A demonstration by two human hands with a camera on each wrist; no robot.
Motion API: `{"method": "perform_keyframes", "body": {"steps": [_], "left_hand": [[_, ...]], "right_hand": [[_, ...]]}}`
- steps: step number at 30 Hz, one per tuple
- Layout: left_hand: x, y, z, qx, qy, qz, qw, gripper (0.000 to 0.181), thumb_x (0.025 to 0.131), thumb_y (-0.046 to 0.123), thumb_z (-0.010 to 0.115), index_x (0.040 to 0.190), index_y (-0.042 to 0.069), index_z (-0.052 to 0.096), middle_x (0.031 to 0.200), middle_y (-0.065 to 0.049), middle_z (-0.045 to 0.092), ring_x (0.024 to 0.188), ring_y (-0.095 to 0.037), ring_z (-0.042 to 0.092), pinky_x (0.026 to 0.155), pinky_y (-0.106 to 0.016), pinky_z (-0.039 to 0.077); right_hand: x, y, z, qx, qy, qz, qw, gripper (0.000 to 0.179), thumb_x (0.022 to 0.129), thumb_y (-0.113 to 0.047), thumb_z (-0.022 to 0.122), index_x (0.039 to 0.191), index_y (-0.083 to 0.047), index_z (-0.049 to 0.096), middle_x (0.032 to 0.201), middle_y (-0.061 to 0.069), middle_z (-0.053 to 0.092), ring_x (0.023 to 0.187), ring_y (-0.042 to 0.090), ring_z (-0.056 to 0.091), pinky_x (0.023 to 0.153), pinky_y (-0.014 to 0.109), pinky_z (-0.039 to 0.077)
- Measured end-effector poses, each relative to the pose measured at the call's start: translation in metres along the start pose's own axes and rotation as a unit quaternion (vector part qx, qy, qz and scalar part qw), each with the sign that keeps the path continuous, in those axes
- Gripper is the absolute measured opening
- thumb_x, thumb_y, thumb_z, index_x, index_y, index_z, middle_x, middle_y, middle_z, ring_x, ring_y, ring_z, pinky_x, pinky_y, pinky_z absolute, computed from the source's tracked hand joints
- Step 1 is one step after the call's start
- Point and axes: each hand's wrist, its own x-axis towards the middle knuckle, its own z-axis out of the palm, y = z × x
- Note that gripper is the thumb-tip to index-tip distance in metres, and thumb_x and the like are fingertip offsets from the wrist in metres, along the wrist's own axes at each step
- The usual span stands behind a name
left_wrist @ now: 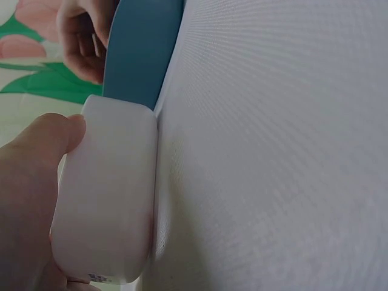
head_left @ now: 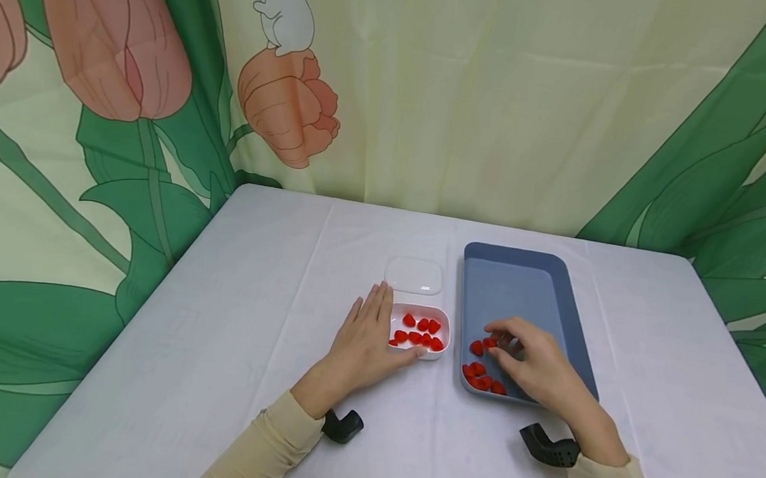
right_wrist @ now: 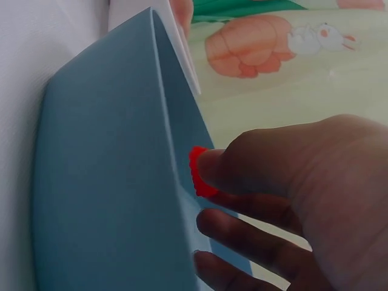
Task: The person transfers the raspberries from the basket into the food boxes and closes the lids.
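My left hand (head_left: pixel 367 338) rests against the left end of a small white box (left_wrist: pixel 109 188), its fingers straight and its thumb at the near rim. Several red raspberries (head_left: pixel 414 337) lie inside that box; my hand covers its left edge. My right hand (head_left: pixel 534 360) is over the near part of a blue-grey tray (head_left: pixel 512 287). Between thumb and index finger it pinches a raspberry (right_wrist: pixel 199 171), with the other fingers loosely bent. Several more raspberries (head_left: pixel 483 382) lie in the tray's near left corner, and one raspberry (head_left: pixel 477 348) is just left of the pinched one.
A clear lid (head_left: pixel 413 276) lies flat behind the white box. The tray stands just right of the box, its raised rim between them. Everything is on a white cloth-covered table (head_left: pixel 278 284), with a printed curtain (head_left: pixel 465 114) behind it.
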Motion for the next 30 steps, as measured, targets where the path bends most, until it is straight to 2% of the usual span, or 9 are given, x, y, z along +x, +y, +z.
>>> {"method": "perform_keyframes", "body": {"steps": [12, 20, 30], "left_hand": [[-0.001, -0.001, 0.001, -0.004, -0.004, -0.001, 1.0, 0.109, 0.082, 0.068, 0.06, 0.158, 0.004, 0.016, 0.166, -0.011, 0.018, 0.155, -0.028, 0.016, 0.125, -0.049, 0.016], [0.002, -0.001, -0.002, 0.001, 0.0, 0.004, 1.0, 0.109, 0.083, 0.069, 0.058, 0.158, 0.004, 0.016, 0.166, -0.012, 0.018, 0.155, -0.028, 0.015, 0.125, -0.049, 0.016], [0.002, 0.0, -0.001, 0.002, -0.007, -0.003, 1.0, 0.11, 0.082, 0.07, 0.059, 0.158, 0.004, 0.016, 0.166, -0.011, 0.018, 0.154, -0.028, 0.016, 0.125, -0.049, 0.017]], "right_hand": [[0.013, -0.007, 0.002, 0.008, 0.023, -0.039, 0.9989, 0.035, 0.078, 0.006, 0.076, 0.11, -0.007, 0.069, 0.094, -0.002, 0.067, 0.081, 0.012, 0.061, 0.068, 0.027, 0.056], [0.023, -0.015, 0.0, 0.003, 0.038, -0.067, 0.9971, 0.034, 0.078, 0.008, 0.076, 0.109, -0.005, 0.069, 0.095, 0.0, 0.068, 0.083, 0.016, 0.062, 0.07, 0.034, 0.058], [0.033, -0.025, 0.002, 0.016, 0.029, -0.078, 0.9964, 0.032, 0.079, 0.003, 0.077, 0.108, -0.006, 0.069, 0.094, -0.002, 0.067, 0.083, 0.015, 0.061, 0.071, 0.034, 0.058]]}}
